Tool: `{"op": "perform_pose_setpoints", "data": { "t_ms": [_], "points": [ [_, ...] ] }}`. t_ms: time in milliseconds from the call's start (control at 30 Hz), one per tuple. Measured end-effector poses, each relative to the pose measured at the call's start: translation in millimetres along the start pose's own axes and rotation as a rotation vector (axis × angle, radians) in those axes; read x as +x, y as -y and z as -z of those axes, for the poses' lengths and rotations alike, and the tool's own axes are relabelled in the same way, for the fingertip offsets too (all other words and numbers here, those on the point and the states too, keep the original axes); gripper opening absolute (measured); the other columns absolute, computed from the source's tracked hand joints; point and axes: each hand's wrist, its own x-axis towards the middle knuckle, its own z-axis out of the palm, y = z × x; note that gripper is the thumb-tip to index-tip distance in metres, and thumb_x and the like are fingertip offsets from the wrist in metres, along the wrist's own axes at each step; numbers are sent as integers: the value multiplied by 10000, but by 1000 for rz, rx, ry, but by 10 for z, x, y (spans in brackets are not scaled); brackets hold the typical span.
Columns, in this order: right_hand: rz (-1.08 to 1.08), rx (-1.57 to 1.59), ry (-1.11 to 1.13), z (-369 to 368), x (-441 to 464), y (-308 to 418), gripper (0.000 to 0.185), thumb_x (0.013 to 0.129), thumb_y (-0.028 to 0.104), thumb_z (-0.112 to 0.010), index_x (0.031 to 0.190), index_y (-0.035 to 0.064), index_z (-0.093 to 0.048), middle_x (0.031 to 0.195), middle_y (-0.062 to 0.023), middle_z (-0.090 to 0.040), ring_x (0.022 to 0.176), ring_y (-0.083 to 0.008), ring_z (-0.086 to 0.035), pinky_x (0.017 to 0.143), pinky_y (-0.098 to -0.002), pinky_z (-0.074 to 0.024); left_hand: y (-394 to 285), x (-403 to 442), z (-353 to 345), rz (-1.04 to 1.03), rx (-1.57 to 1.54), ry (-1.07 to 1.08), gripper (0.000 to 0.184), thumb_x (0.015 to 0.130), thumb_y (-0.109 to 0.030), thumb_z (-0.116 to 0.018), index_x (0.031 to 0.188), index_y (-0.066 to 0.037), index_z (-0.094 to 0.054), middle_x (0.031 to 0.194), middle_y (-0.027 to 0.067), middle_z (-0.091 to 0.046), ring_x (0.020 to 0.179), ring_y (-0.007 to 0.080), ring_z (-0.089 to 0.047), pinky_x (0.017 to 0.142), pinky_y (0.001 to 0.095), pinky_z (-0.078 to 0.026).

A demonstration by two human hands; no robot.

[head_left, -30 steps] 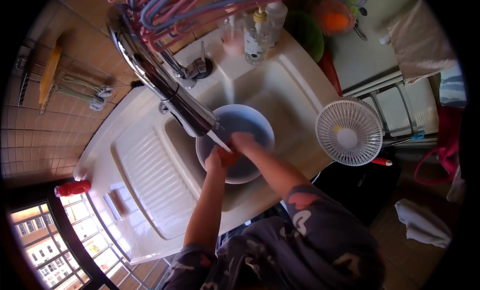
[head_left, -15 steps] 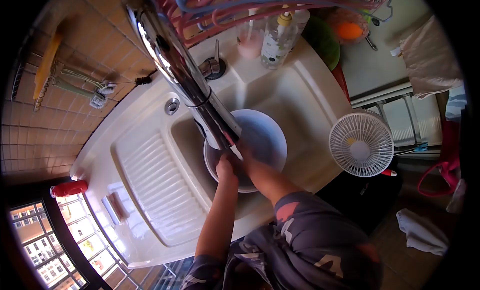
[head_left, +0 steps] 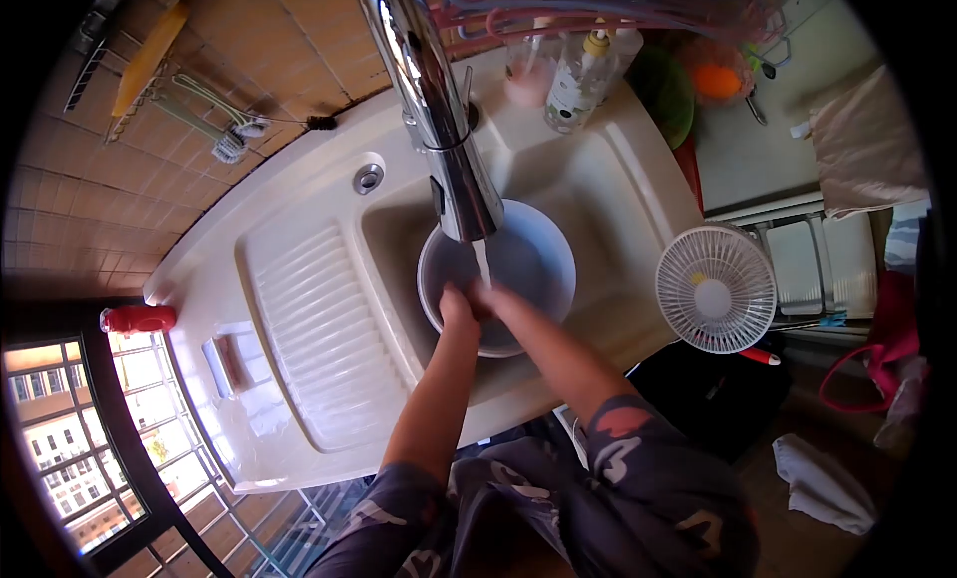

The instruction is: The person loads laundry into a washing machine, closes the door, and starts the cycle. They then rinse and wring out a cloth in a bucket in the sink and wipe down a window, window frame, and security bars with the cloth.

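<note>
A white round basin (head_left: 543,234) stands in the sink bowl, with greyish-blue water or a bluish inside showing. From the chrome faucet (head_left: 469,204) a stream of water (head_left: 483,264) falls into it. My left hand (head_left: 456,304) is over the basin's near left part, close under the stream. Right beside it, my right hand (head_left: 484,298) meets or nearly meets the left one where the water lands. Blur and the hands' own backs hide the fingers, so whether they hold anything does not show.
Left of the bowl is a ridged drainboard (head_left: 324,329). Behind the sink stand a pump bottle (head_left: 573,90) and pink and blue hangers (head_left: 608,15). A white fan (head_left: 713,297) sits at the right. A red bottle (head_left: 140,319) lies by the window.
The view has shifted, and the faucet now appears farther up. The water stream shows more plainly. My hands stay together in the basin, the right drawn slightly nearer the left.
</note>
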Motion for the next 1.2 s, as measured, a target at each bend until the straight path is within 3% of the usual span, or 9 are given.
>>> {"op": "perform_pose_setpoints", "data": {
  "t_ms": [133,200,333,400,700,833,933,967,1200],
  "points": [
    [-228,-11,-34,128,-921,786,382,917,300,-572,1116,-11,-670,1105,-218,-690,1022,-321,-675,764,-437,-535,-64,51,45,267,-175,396,562,969,-535,-409,1096,-24,-608,1018,162,-676,893,352,-651,776,446,-538],
    [121,-128,-360,80,-1061,616,427,936,338,-605,1188,-7,-606,1027,-173,-693,962,-275,-687,812,-363,-531,25,434,42,362,-231,648,605,961,-564,-418,1101,-7,-606,994,172,-679,834,357,-659,744,451,-542],
    [357,-161,-331,18,-1582,955,439,924,352,-653,1149,-23,-613,1045,-203,-687,961,-308,-686,837,-369,-527,-16,141,-173,303,-72,561,485,982,-483,-483,1231,-72,-550,1020,190,-669,859,378,-654,788,468,-536],
    [353,-177,-455,-28,-1667,1055,381,894,350,-681,997,-17,-655,1021,-284,-661,989,-419,-648,823,-477,-516,122,-93,-170,-107,1,678,464,990,-465,-498,1282,-105,-515,1097,166,-656,882,371,-653,809,455,-535],
    [319,-585,-584,119,-1169,871,345,952,400,-553,948,89,-702,831,-191,-699,773,-418,-674,699,-517,-538,-169,-95,7,431,-113,647,226,989,-296,-536,1034,-98,-635,927,69,-675,780,221,-630,677,385,-513],
    [371,-763,-312,317,-695,488,350,979,400,-500,1010,102,-682,975,-177,-699,920,-390,-666,781,-474,-536,-158,129,213,141,89,357,150,950,-170,-575,1069,-81,-599,866,69,-632,717,188,-631,505,313,-484],
    [148,-1103,63,643,-10,153,431,855,425,-586,1209,182,-625,1199,-156,-658,1098,-383,-628,927,-457,-512,-150,-216,101,-110,188,271,626,861,-136,-680,1392,-27,-367,1050,112,-620,838,224,-647,640,353,-545],
    [98,-1192,99,646,179,51,428,857,417,-587,1207,174,-625,1203,-159,-655,1096,-379,-627,928,-454,-511,-260,-430,76,-184,404,239,732,868,-135,-672,1468,-17,-269,1180,152,-610,1017,283,-630,873,405,-516],
    [220,-1347,-114,293,642,-870,406,874,366,-600,1197,120,-625,1235,-180,-635,1083,-353,-625,935,-438,-498,-181,-260,132,-222,400,151,692,815,-90,-655,1441,-20,-367,1331,173,-550,1191,291,-556,991,364,-446]
  ]
}}
